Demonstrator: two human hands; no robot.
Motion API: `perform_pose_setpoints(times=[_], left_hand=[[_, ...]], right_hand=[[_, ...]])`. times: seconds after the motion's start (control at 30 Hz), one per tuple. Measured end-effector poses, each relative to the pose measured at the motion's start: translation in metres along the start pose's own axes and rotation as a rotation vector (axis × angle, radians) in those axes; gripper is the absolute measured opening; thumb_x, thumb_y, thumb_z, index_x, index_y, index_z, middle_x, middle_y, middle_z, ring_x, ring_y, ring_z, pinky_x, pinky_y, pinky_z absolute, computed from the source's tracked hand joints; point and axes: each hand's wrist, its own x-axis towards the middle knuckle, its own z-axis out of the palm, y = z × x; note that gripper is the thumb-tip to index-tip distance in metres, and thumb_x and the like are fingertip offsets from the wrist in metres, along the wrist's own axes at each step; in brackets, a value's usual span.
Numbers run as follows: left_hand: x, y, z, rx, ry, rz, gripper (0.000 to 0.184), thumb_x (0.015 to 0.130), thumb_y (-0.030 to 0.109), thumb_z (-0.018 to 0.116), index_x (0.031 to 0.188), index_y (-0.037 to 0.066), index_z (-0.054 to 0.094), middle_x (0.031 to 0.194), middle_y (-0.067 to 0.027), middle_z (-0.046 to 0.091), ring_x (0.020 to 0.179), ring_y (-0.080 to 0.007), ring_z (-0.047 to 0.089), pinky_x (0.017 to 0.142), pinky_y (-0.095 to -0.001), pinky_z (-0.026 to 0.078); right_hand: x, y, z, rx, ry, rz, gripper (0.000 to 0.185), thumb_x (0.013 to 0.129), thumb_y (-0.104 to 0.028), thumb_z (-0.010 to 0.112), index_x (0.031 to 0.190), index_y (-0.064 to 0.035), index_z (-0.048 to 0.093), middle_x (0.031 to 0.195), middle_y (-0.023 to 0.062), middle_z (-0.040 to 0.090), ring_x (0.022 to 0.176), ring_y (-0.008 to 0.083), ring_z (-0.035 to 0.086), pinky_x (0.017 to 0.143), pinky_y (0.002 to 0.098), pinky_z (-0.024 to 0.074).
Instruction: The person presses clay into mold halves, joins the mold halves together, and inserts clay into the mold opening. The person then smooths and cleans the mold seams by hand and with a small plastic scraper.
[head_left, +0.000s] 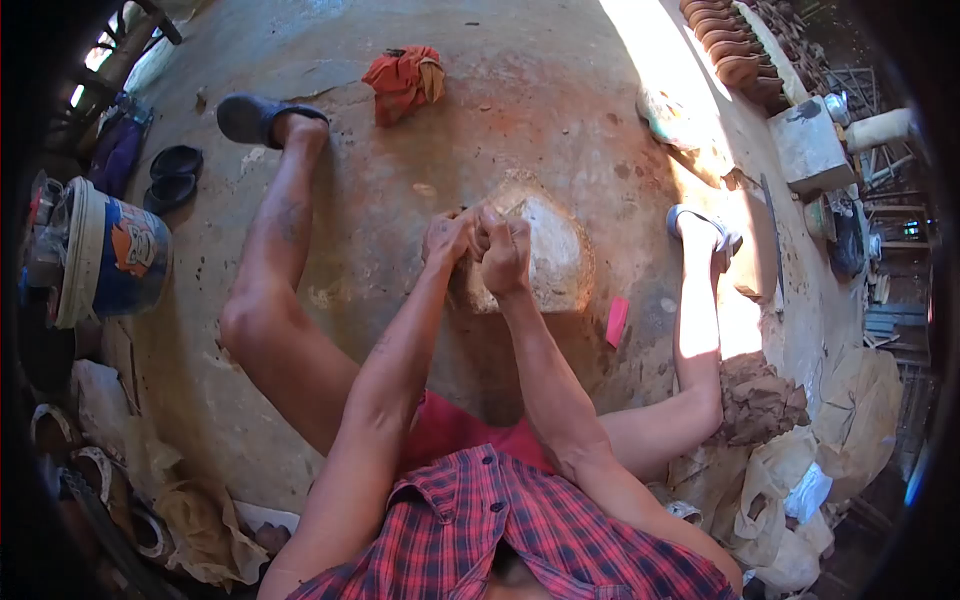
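My left hand point(447, 237) and my right hand point(503, 250) meet in front of me, both with fingers curled closed. Whatever they may hold is hidden inside the fingers. Beneath and beside them on the floor lies a pale, whitish slab point(548, 250) with a rough brown edge, partly covered by the right hand. A flat pink piece point(617, 322) rests to the right of the slab. Farther off, a crumpled red-orange cloth point(403, 85) lies on the ground.
My legs are spread around the work spot. At left stand a white-and-blue bucket point(125, 255) and black slippers point(173, 179). A brown clay lump point(760, 402) sits by my right knee, near plastic sheets point(775, 490). Stacked curved brown pieces point(728, 50) line the far right.
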Motion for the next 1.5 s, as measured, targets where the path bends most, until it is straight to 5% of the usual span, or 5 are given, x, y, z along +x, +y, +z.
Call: perform_pose_setpoints(times=[0.37, 0.53, 0.97, 1.27, 1.5], left_hand=[[-0.029, -0.065, 0.02, -0.838, -0.045, 0.162, 0.068, 0.104, 0.053, 0.061, 0.145, -0.001, 0.064, 0.137, -0.0167, 0.071, 0.128, -0.0287, 0.065, 0.113, -0.0375, 0.044], [-0.084, -0.035, 0.012, -0.458, 0.237, 0.108, 0.073, 0.096, 0.056, 0.069, 0.138, -0.003, 0.067, 0.135, -0.0291, 0.068, 0.13, -0.0417, 0.064, 0.109, -0.0445, 0.048], [-0.092, -0.027, 0.007, -0.593, 0.186, 0.144, 0.055, 0.099, 0.045, 0.068, 0.124, -0.004, 0.074, 0.12, -0.0241, 0.076, 0.111, -0.0338, 0.072, 0.097, -0.0421, 0.054], [-0.073, -0.043, 0.014, -0.403, 0.211, 0.133, 0.082, 0.096, 0.06, 0.067, 0.151, 0.0, 0.055, 0.141, -0.024, 0.067, 0.131, -0.0382, 0.063, 0.111, -0.0438, 0.046], [-0.1, -0.025, 0.019, -0.324, 0.239, -0.012, 0.104, 0.088, 0.066, 0.075, 0.155, -0.008, 0.046, 0.148, -0.0264, 0.061, 0.13, -0.0373, 0.063, 0.111, -0.0436, 0.048]], right_hand=[[0.017, -0.01, -0.001, 0.104, 0.022, 0.046, 0.046, 0.109, -0.025, 0.048, 0.066, -0.0141, 0.037, 0.056, -0.0052, 0.03, 0.045, 0.0086, 0.027, 0.043, 0.0285, 0.0232], [0.022, 0.006, -0.004, 0.067, 0.02, 0.089, 0.051, 0.109, -0.03, 0.052, 0.062, -0.0139, 0.038, 0.055, -0.0052, 0.033, 0.051, 0.0078, 0.034, 0.048, 0.0303, 0.0248], [0.01, 0.047, -0.057, -0.428, 0.329, -0.055, 0.051, 0.107, -0.029, 0.053, 0.06, -0.0144, 0.041, 0.056, -0.0086, 0.039, 0.051, 0.0048, 0.033, 0.048, 0.0305, 0.0238], [-0.019, -0.014, -0.092, -0.523, 0.555, -0.208, 0.038, 0.107, -0.029, 0.053, 0.086, 0.001, 0.06, 0.07, 0.0112, 0.055, 0.069, 0.0159, 0.053, 0.064, 0.0374, 0.0433], [-0.083, -0.019, -0.216, -0.829, 0.658, 0.28, 0.065, 0.106, -0.057, 0.053, 0.117, 0.005, 0.068, 0.121, 0.032, 0.07, 0.118, 0.0457, 0.067, 0.102, 0.051, 0.0505]])
